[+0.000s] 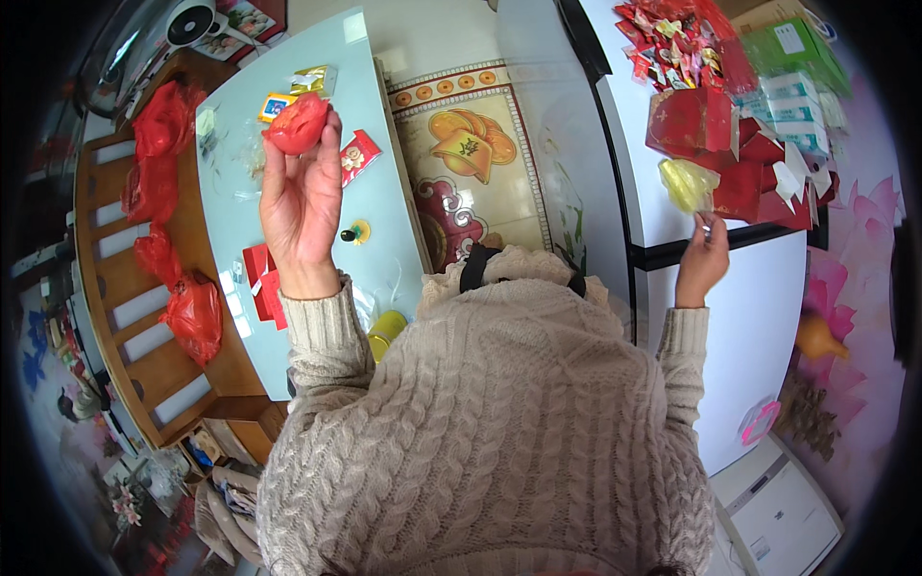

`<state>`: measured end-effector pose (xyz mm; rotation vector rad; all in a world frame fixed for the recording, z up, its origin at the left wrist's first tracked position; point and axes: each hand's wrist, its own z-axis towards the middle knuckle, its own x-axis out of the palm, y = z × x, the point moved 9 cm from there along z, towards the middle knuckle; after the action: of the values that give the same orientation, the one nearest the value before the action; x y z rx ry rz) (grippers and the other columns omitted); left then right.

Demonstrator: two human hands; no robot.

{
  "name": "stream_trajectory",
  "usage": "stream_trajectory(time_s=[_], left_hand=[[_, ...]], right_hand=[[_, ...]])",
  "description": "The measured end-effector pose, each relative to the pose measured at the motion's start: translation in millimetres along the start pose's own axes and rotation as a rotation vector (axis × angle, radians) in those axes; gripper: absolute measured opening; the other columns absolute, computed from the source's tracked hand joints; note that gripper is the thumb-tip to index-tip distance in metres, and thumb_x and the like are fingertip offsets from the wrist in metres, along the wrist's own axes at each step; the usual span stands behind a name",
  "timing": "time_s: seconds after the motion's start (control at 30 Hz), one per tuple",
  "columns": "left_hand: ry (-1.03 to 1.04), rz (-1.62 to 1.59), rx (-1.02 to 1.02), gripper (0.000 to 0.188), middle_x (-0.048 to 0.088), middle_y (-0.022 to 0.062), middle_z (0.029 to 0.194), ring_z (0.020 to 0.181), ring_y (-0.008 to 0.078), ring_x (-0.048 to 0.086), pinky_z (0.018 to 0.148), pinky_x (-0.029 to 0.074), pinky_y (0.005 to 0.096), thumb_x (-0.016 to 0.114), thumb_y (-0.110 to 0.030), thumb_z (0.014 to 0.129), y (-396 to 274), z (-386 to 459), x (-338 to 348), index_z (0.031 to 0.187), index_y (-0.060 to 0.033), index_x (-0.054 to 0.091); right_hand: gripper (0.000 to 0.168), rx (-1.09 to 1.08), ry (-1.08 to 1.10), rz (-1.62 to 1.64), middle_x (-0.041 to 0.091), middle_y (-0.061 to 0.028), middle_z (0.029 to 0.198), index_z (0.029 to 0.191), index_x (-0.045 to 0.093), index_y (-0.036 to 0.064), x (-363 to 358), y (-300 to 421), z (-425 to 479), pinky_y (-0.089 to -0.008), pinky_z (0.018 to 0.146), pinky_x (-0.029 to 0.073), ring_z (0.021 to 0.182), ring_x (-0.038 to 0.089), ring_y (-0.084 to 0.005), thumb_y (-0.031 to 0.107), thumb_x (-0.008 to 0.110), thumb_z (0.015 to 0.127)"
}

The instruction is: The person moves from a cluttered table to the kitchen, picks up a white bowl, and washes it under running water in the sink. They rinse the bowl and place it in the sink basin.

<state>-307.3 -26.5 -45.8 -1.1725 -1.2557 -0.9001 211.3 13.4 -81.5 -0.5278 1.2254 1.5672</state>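
Note:
My left hand is raised over a pale glass-topped table. Its fingertips grip a small red plastic bag, bunched around something I cannot make out. Behind that bag are an orange box with a blue patch and a shiny gold packet. A red envelope with a cartoon figure lies beside my left fingers. Off to the right, my right hand pinches the end of a crumpled yellow translucent plastic bag. This bag is against opened red cardboard boxes on a white surface.
Wrapped sweets, a green box and stacked white-and-teal packs crowd the right-hand surface. Red plastic bags rest on a wooden slatted bench at left. A yellow-green can stands near the table edge.

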Motion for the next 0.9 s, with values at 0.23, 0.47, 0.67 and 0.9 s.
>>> stream_trajectory(time_s=[0.23,0.47,0.67,0.9], left_hand=[[0.170,0.319,-0.272,0.061,0.038,0.0202,0.140,0.125,0.0348,0.045,0.104,0.042,0.0431,0.059,-0.018,0.091,106.0,11.3,39.5,0.139,0.0037,0.028],[0.402,0.507,-0.496,0.065,0.042,0.0277,0.134,0.123,0.0357,0.047,0.099,0.046,0.0452,0.066,-0.010,0.083,177.7,-11.6,109.2,0.135,0.0064,0.031],[0.550,0.427,-0.832,0.060,0.049,0.0274,0.127,0.112,0.0338,0.057,0.091,0.049,0.0447,0.067,-0.009,0.081,221.1,-70.7,167.9,0.130,0.0073,0.037],[0.898,-0.134,-1.187,0.066,0.035,0.0318,0.130,0.114,0.0351,0.045,0.095,0.038,0.0436,0.074,-0.004,0.075,241.1,-154.8,200.3,0.127,0.0084,0.034]], right_hand=[[0.013,0.182,0.077,0.386,0.064,-0.0124,0.076,0.091,0.063,0.003,36.2,-4.9,-31.4,-0.0284,0.064,0.048,0.066,0.060,-0.0167,0.013,0.067,0.084],[0.010,0.309,0.087,0.389,0.059,-0.0054,0.064,0.090,0.064,0.005,28.9,-16.1,-71.8,-0.0254,0.056,0.044,0.057,0.051,-0.0108,0.012,0.067,0.084],[0.008,0.682,0.102,0.908,0.065,-0.0005,0.078,0.093,0.062,0.005,41.2,-63.8,-109.7,-0.0198,0.055,0.044,0.066,0.058,-0.0066,0.009,0.063,0.086],[0.015,1.027,0.032,1.237,0.062,0.0035,0.090,0.098,0.061,0.009,51.6,-80.2,-116.2,-0.0203,0.060,0.045,0.074,0.055,-0.0067,0.015,0.066,0.085]])
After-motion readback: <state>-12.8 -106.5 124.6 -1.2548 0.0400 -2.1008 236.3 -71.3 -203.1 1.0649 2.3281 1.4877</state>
